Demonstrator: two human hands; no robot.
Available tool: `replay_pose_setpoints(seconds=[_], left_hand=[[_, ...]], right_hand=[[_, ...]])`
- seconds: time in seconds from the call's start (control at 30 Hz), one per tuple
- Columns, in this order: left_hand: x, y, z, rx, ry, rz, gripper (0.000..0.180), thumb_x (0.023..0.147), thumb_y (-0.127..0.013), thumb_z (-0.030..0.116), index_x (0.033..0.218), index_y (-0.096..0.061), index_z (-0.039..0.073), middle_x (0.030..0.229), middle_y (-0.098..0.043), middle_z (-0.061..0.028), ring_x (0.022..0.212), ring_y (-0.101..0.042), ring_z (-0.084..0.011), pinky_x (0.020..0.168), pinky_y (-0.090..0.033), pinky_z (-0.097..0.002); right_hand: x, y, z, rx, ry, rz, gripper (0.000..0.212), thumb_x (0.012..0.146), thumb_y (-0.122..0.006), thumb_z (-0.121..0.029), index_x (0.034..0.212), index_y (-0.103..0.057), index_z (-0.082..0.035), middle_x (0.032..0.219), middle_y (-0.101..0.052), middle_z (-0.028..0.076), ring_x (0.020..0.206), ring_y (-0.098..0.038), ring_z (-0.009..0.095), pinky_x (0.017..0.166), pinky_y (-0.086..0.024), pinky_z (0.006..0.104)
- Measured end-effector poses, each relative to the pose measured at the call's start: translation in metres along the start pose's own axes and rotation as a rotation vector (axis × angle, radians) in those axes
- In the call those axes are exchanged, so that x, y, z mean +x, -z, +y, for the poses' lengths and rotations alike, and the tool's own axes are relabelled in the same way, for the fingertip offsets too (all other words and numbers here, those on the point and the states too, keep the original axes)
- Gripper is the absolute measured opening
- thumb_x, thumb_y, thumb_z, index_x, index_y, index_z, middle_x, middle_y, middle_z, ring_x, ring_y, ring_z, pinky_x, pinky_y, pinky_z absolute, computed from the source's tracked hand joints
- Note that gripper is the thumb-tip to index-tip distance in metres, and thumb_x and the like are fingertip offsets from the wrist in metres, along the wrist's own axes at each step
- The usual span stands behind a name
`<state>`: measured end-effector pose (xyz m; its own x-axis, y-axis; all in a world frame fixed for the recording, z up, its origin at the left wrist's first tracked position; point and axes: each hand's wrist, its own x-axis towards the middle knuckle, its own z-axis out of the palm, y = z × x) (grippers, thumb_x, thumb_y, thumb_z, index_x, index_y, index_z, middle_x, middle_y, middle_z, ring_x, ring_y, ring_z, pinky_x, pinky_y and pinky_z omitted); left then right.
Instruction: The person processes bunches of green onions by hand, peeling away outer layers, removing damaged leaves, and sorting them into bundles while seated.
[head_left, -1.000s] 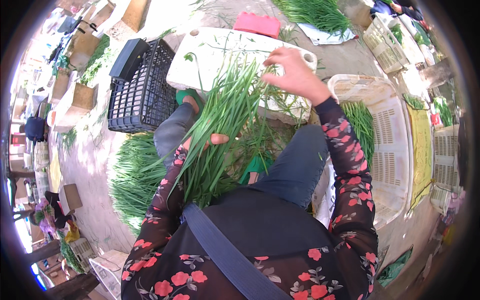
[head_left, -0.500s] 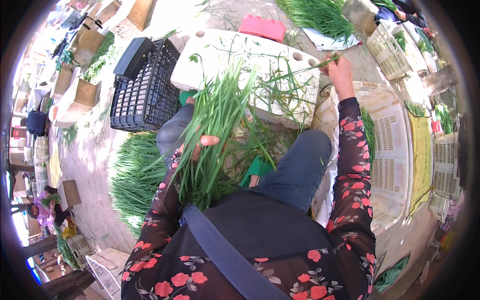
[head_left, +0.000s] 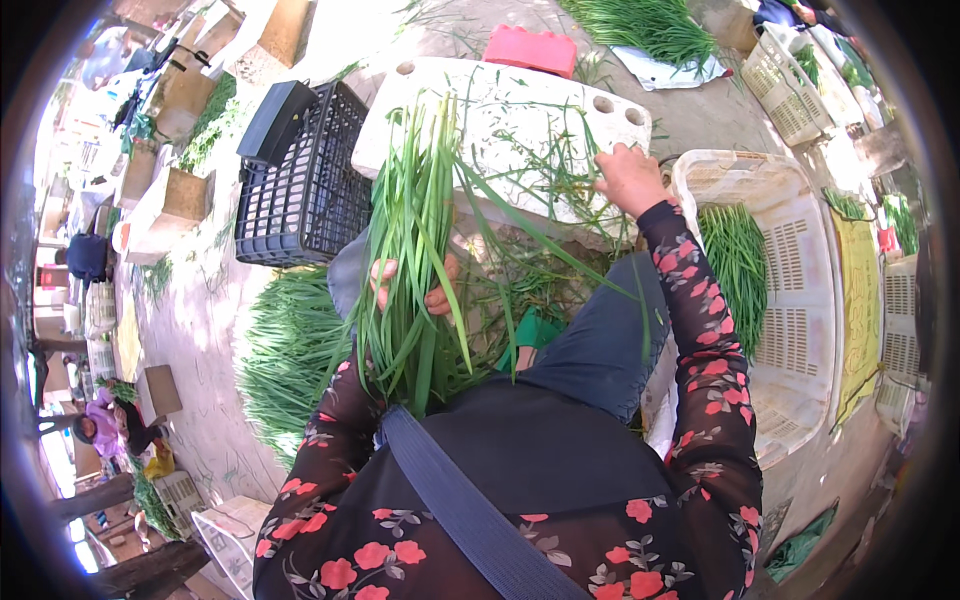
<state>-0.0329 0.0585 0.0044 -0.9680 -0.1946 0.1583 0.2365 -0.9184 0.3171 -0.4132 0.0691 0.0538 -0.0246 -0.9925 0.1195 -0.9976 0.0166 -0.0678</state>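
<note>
A thick bunch of green chives [head_left: 412, 215] stands tip-end down in my left hand [head_left: 441, 288], whose fingers and thumb wrap round it in front of my lap. The paler stem ends point away from me, over a white foam block [head_left: 505, 110] strewn with loose blades. Above the right end of that block is my right hand [head_left: 632, 180], fingers curled and closed. What they grip, if anything, is hidden. A few long blades slant from the bunch toward my right knee.
A pile of chives [head_left: 290, 345] lies on the ground to my left, beside a black plastic crate [head_left: 300, 195]. At my right stands a large white basket [head_left: 800, 330] with chives [head_left: 733, 260] inside. A red block [head_left: 530, 50] and more chives [head_left: 650, 30] lie beyond the foam block.
My right hand has come inward and down from beyond the block's right end. The bunch in my left hand has turned more upright, with some blades now trailing right.
</note>
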Motion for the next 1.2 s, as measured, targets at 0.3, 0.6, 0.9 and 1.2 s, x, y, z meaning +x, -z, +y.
replay_pose_setpoints(seconds=[0.3, 0.6, 0.9, 1.2], left_hand=[[0.008, -0.039, -0.002, -0.023, 0.01, 0.179, 0.076, 0.066, -0.075, 0.035, 0.123, -0.043, -0.004, 0.099, -0.055, -0.0168, 0.093, -0.055, -0.0312, 0.084, -0.045, -0.0404], [0.019, -0.099, -0.019, 0.359, -0.197, 0.687, 0.094, 0.07, -0.064, 0.054, 0.136, -0.038, -0.008, 0.114, -0.057, -0.0283, 0.085, -0.064, -0.0339, 0.063, -0.056, -0.042], [0.026, -0.109, -0.016, 0.105, -0.344, 0.447, 0.097, 0.071, -0.069, 0.043, 0.141, -0.029, -0.01, 0.127, -0.049, -0.0324, 0.106, -0.06, -0.0409, 0.077, -0.057, -0.0511], [0.017, -0.066, -0.016, 0.041, -0.105, 0.159, 0.103, 0.069, -0.068, 0.044, 0.141, -0.023, -0.013, 0.116, -0.055, -0.0344, 0.101, -0.061, -0.0448, 0.086, -0.052, -0.0552]], right_hand=[[-0.008, 0.079, -0.106, 1.263, 0.122, 0.052, 0.029, 0.079, -0.073, -0.021, 0.097, -0.068, 0.001, 0.085, -0.068, 0.009, 0.073, -0.064, 0.018, 0.068, -0.05, 0.0289], [-0.023, 0.08, -0.134, 1.02, 0.254, -0.165, 0.023, 0.083, -0.066, -0.019, 0.091, -0.066, 0.003, 0.082, -0.066, 0.015, 0.072, -0.065, 0.023, 0.068, -0.05, 0.032], [-0.04, 0.101, -0.124, 1.228, 0.157, -0.142, 0.016, 0.085, -0.068, -0.013, 0.096, -0.064, -0.002, 0.085, -0.063, -0.002, 0.073, -0.054, 0.003, 0.064, -0.045, 0.0201], [0.019, 0.119, -0.132, 0.418, 0.696, 0.449, 0.019, 0.078, -0.068, -0.015, 0.095, -0.067, -0.006, 0.095, -0.065, 0.008, 0.084, -0.056, 0.031, 0.08, -0.048, 0.0368]])
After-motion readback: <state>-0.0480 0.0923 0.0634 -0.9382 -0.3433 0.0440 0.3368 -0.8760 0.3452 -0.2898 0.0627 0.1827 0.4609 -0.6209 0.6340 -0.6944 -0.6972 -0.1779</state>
